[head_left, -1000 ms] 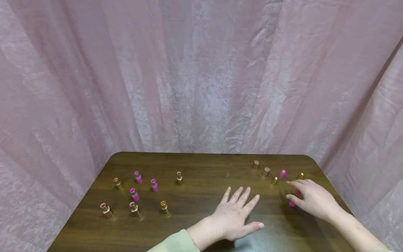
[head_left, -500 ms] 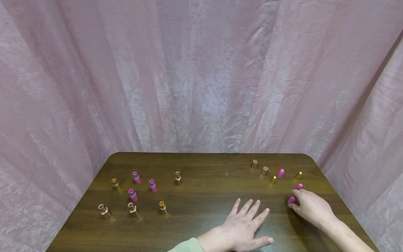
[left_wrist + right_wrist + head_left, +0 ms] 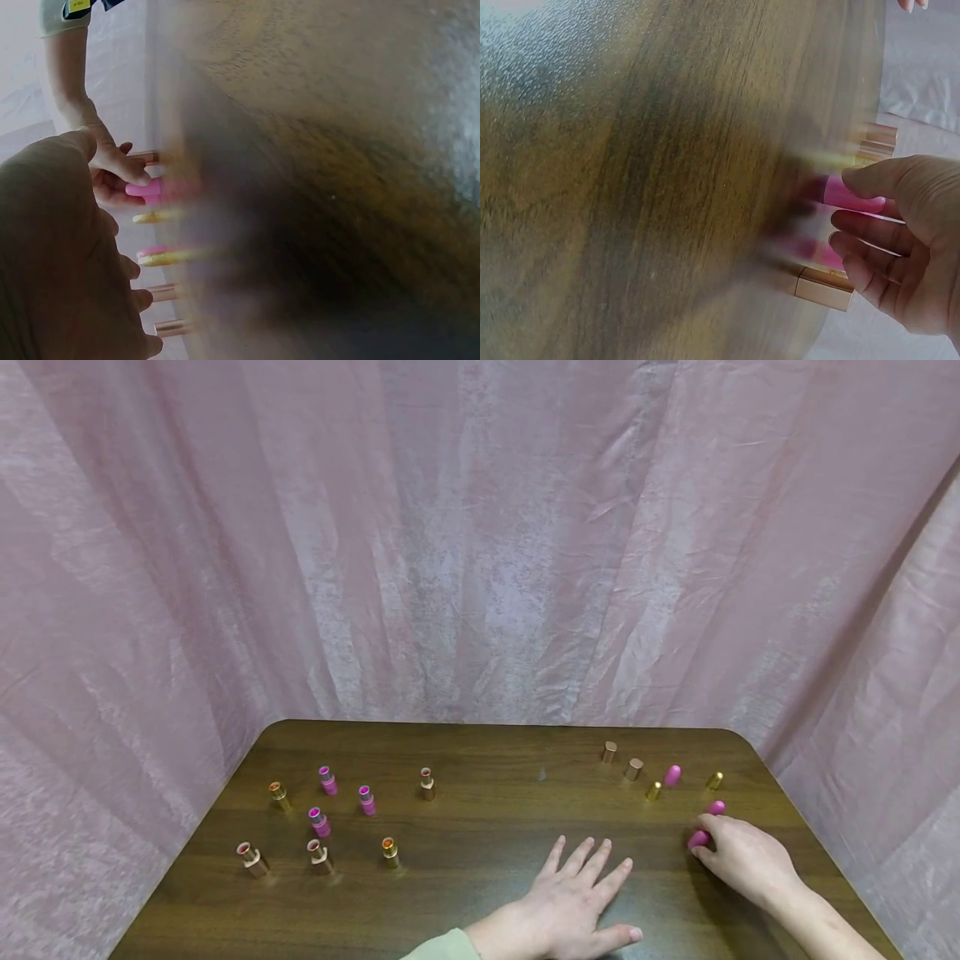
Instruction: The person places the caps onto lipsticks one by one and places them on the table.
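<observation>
At the table's right side my right hand (image 3: 738, 860) pinches a pink lipstick cap (image 3: 698, 838) between thumb and fingers. The right wrist view has the thumb along one side of this pink cap (image 3: 851, 193), with a rose-gold cap (image 3: 823, 289) below the curled fingers. Just beyond the hand stands another pink cap (image 3: 716, 808). My left hand (image 3: 573, 902) is spread with straight fingers, palm down over the front middle of the table. It holds nothing.
Farther back on the right stand a third pink cap (image 3: 672, 775), two gold caps (image 3: 654, 791) and two rose-gold caps (image 3: 633, 769). Several uncapped lipstick tubes, pink (image 3: 320, 822), gold (image 3: 391, 853) and rose-gold (image 3: 427, 784), stand on the left. A pink curtain (image 3: 480, 543) hangs behind the table (image 3: 495, 752).
My right hand has come down and toward the front edge, and its fingers have closed on the nearest pink lipstick cap. My left hand has drifted slightly nearer and to the right.
</observation>
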A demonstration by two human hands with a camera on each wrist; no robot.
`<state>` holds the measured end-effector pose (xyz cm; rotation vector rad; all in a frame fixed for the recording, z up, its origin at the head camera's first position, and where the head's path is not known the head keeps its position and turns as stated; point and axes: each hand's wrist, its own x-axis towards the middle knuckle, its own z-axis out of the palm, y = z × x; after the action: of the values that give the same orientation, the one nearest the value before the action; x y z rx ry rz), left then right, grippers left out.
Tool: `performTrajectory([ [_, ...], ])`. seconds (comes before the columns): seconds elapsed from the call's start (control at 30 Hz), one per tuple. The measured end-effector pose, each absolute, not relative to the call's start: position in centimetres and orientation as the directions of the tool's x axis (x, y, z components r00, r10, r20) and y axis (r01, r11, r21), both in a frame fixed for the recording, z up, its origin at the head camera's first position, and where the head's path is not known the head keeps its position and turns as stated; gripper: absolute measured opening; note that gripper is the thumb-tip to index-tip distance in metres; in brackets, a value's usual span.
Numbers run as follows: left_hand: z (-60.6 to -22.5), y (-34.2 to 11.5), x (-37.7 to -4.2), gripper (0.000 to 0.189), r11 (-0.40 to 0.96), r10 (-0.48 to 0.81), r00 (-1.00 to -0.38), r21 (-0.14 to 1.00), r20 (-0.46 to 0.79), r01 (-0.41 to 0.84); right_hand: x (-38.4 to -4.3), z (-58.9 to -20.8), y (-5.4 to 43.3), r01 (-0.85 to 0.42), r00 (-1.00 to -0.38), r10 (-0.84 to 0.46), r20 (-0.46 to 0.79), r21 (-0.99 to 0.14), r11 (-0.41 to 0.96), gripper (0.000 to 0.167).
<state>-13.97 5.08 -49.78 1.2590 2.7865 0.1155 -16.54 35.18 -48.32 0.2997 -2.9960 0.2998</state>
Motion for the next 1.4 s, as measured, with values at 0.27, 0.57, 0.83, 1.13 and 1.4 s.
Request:
performTrajectory([
  [0.27,-49.6,4.7,-13.9,0.082,0.663,0.747,-0.664,0.096,-0.026,0.742,-16.4,-48.0,34.6,-0.232,-0.963,-0.198,0.184,-0.188,0.954,0.024],
  [0.57,-48.7,3.8,-14.0,0.081,0.663,0.744,-0.668,0.103,0.014,0.741,-16.1,-47.2,32.9,-0.233,-0.96,-0.178,0.214,-0.268,0.935,0.022],
  [0.83,-47.8,1.5,-14.3,0.078,0.653,0.748,-0.663,0.133,0.041,0.745,-15.7,-46.8,30.6,-0.235,-0.952,-0.167,0.258,-0.263,0.936,0.024],
  [1.13,-46.5,-2.4,-14.6,0.076,0.653,0.732,-0.674,0.179,0.1,0.736,-15.4,-46.7,28.3,-0.338,-0.905,-0.233,0.356,-0.27,0.902,0.031],
  [1.4,-46.0,-6.0,-14.6,0.074,0.65,0.718,-0.673,0.175,0.179,0.74,-15.1,-47.3,26.5,-0.409,-0.857,-0.28,0.433,-0.239,0.881,0.033],
])
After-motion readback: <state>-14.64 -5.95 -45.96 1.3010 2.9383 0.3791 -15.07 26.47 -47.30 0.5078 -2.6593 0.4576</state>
